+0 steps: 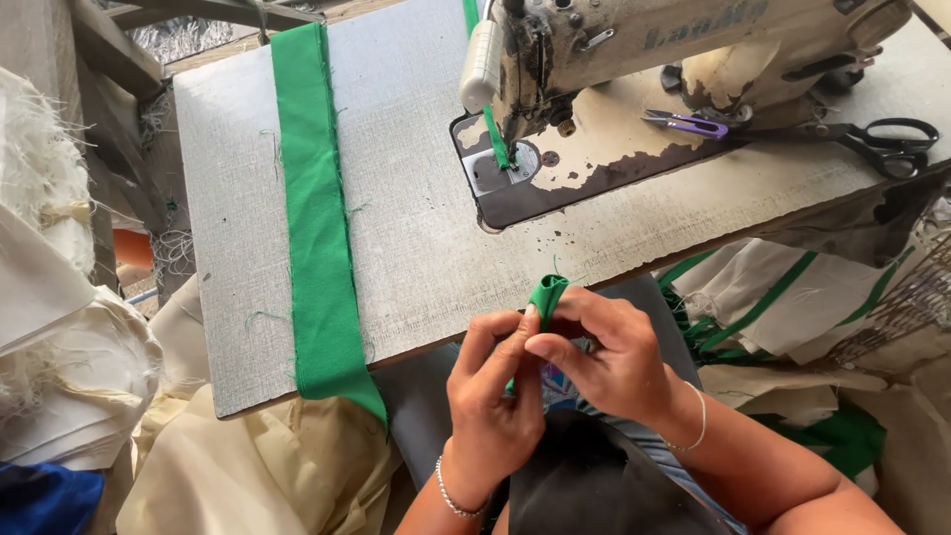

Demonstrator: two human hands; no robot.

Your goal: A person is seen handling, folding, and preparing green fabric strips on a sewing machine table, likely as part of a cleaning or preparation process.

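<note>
Left hand, right hand pinched together on folded green strip, creasing end below sewing machine.

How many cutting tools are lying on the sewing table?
2: black-handled scissors at the table's far right edge, and small purple thread snips beside the sewing machine base. Others may be hidden behind the machine.

Single head-worn view, looking steeply down, close over sewing table, facing the machine
</note>
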